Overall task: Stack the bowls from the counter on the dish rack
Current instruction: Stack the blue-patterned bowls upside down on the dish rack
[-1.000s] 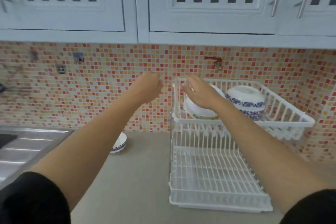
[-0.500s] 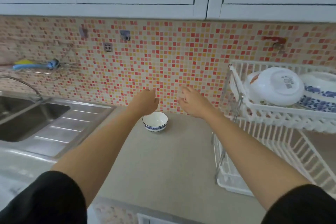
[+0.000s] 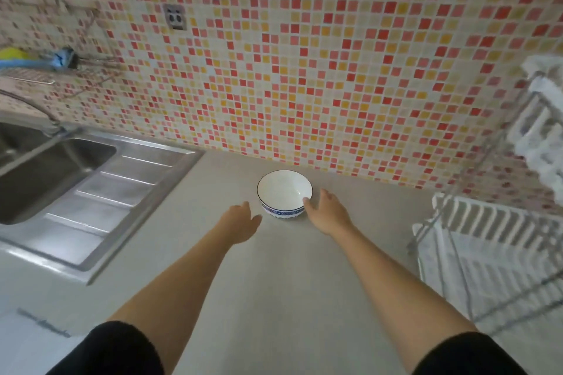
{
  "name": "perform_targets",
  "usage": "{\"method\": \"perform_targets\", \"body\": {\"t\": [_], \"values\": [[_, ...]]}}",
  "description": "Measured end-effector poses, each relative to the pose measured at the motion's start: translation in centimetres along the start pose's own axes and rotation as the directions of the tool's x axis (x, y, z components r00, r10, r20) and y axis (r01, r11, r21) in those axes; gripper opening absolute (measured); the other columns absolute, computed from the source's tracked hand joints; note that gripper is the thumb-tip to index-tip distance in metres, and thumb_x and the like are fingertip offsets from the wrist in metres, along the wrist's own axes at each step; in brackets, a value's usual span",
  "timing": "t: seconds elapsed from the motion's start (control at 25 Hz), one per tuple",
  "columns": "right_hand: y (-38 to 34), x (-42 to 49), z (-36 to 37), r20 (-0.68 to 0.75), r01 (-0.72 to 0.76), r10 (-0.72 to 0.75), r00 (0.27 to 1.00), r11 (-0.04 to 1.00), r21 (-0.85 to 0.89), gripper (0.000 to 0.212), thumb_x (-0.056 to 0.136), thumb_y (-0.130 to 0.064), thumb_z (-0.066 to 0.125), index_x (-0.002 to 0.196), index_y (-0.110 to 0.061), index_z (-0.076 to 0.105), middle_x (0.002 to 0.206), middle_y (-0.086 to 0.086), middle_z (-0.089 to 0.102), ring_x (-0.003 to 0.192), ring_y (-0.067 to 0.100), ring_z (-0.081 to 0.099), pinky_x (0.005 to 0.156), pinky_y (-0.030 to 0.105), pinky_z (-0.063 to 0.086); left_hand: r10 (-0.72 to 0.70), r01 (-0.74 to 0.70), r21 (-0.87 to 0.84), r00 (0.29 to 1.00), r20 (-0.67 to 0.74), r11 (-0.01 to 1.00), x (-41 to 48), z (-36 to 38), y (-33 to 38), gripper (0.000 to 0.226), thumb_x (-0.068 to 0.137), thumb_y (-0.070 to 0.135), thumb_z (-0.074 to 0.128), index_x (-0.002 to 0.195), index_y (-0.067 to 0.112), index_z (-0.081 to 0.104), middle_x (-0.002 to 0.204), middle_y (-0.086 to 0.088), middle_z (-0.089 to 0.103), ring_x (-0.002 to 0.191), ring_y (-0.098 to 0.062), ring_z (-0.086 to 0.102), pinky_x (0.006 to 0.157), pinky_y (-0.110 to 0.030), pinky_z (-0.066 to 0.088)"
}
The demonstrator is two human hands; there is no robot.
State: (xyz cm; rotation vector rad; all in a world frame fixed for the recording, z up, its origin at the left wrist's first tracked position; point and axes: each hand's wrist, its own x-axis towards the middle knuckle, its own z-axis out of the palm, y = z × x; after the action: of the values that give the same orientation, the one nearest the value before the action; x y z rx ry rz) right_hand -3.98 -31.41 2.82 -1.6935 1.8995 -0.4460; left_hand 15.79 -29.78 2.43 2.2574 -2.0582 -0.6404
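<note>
Your right hand point(image 3: 327, 212) has come off the dish rack point(image 3: 493, 240) and now sits at the bowl's three o'clock side, fingers spread and unclenched, with a fingertip point(image 3: 305, 200) touching or just short of the rim; it grips nothing yet. Your left hand point(image 3: 240, 222) is loose and empty too, lying at about eight o'clock of the bowl point(image 3: 285, 195), near it but apart. A second ago both hands were up at the rack's top tier, where your right hand was at a white bowl; since then your view has swung left and down, so the rack's upper shelf has slid almost out of sight at the right edge and the sink point(image 3: 51, 167) has come in at nine o'clock. That swing suggests one placement is finished and you are going after the next piece. The blue-patterned bowl stands upright on the counter point(image 3: 274, 283), close to the tiled wall point(image 3: 304, 70) at twelve o'clock, and it is the only bowl visible on the counter here. Judging by this, it may be the last to move: close both hands around its sides, lift, and carry it toward three o'clock to the rack.
</note>
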Motion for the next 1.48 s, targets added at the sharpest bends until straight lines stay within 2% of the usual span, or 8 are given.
{"method": "perform_targets", "body": {"t": [0.36, 0.48, 0.64, 0.96, 1.08, 1.2, 1.36, 1.48], "values": [[0.6, 8.0, 6.0, 0.066, -0.244, 0.236, 0.969, 0.951, 0.189, 0.057, 0.095, -0.041, 0.043, 0.139, -0.006, 0.034, 0.137, 0.015, 0.052, 0.122, 0.034, 0.053, 0.098, 0.035, 0.042, -0.18, 0.185, -0.548, 0.982, 0.064, 0.815, 7.3, 4.4, 2.6, 0.065, 0.1, 0.035, 0.037, 0.15, 0.001, 0.012, 0.146, -0.023, 0.042, 0.133, -0.035, 0.043, 0.105, -0.035, 0.035], [0.9, 8.9, 6.5, 0.083, -0.247, 0.236, 0.968, 0.955, 0.161, 0.04, 0.093, -0.016, 0.044, 0.128, 0.003, 0.043, 0.13, 0.021, 0.053, 0.116, 0.035, 0.054, 0.087, 0.029, 0.042, -0.169, 0.171, -0.567, 0.984, 0.056, 0.806, 8.5, 4.7, 2.6, 0.072, 0.096, 0.024, 0.047, 0.152, 0.007, 0.004, 0.146, -0.02, 0.042, 0.131, -0.036, 0.045, 0.107, -0.039, 0.039], [1.7, 7.9, 6.2, 0.12, -0.156, 0.14, 0.983, 0.978, 0.137, 0.031, 0.094, -0.012, 0.039, 0.122, 0.001, 0.041, 0.124, 0.02, 0.053, 0.107, 0.033, 0.054, 0.081, 0.031, 0.041, -0.198, 0.198, -0.503, 0.979, 0.054, 0.841, 8.5, 4.4, 1.9, 0.082, 0.092, 0.005, 0.045, 0.153, 0.011, -0.011, 0.152, -0.019, 0.031, 0.135, -0.036, 0.039, 0.107, -0.038, 0.037], [2.3, 1.2, 4.2, 0.056, 0.087, -0.093, 0.994, 0.991, 0.101, 0.044, 0.098, -0.015, 0.034, 0.141, -0.009, 0.027, 0.076, 0.006, 0.057, 0.067, 0.023, 0.048, 0.059, 0.029, 0.035, -0.177, 0.117, -0.387, 0.976, -0.124, 0.915, 3.4, 2.1, 0.6, 0.036, 0.098, 0.012, 0.028, 0.133, 0.01, 0.039, 0.092, -0.02, 0.06, 0.085, -0.04, 0.064, 0.079, -0.043, 0.056], [1.5, -2.5, 2.7, 0.014, 0.113, -0.116, 0.993, 0.985, 0.129, 0.046, 0.099, -0.015, 0.031, 0.145, -0.014, 0.022, 0.081, 0.004, 0.055, 0.065, 0.02, 0.05, 0.05, 0.022, 0.037, -0.163, 0.048, -0.534, 0.972, -0.171, 0.844, -1.1, 0.9, 0.7, 0.035, 0.1, 0.021, 0.027, 0.131, 0.016, 0.043, 0.091, -0.017, 0.059, 0.089, -0.04, 0.065, 0.076, -0.049, 0.059], [0.6, -7.7, 0.9, -0.098, 0.136, -0.111, 0.989, 0.946, 0.295, 0.042, 0.099, -0.021, 0.033, 0.139, -0.028, 0.025, 0.1, 0.005, 0.061, 0.082, 0.025, 0.059, 0.071, 0.032, 0.053, -0.075, -0.137, -0.635, 0.953, -0.294, 0.76, -6.5, -0.4, 1.1, 0.031, 0.101, 0.026, 0.031, 0.128, 0.022, 0.045, 0.077, -0.007, 0.057, 0.074, -0.031, 0.061, 0.078, -0.05, 0.057], [-1.2, -14.6, -2.3, -0.205, 0.178, -0.077, 0.976, 0.825, 0.537, 0.029, 0.087, -0.059, 0.031, 0.113, -0.045, 0.029, 0.115, -0.002, 0.058, 0.099, 0.027, 0.059, 0.088, 0.041, 0.048, -0.022, -0.249, -0.876, 0.959, -0.283, 0.413, -13.4, -2.7, 2.9, 0.026, 0.095, 0.04, 0.033, 0.109, 0.026, 0.049, 0.104, -0.005, 0.058, 0.094, -0.025, 0.054, 0.084, -0.043, 0.048], [-1.9, -18.6, -5.2, -0.297, 0.26, -0.086, 0.951, 0.741, 0.619, 0.033, 0.076, -0.075, 0.023, 0.097, -0.05, 0.03, 0.1, -0.012, 0.055, 0.095, 0.022, 0.058, 0.092, 0.054, 0.049, -0.023, -0.294, -0.916, 0.95, -0.311, 0.274, -17.1, -4.3, 4.8, 0.058, 0.08, 0.065, 0.032, 0.108, 0.018, 0.049, 0.115, -0.007, 0.06, 0.108, -0.028, 0.056, 0.095, -0.046, 0.046]]}}
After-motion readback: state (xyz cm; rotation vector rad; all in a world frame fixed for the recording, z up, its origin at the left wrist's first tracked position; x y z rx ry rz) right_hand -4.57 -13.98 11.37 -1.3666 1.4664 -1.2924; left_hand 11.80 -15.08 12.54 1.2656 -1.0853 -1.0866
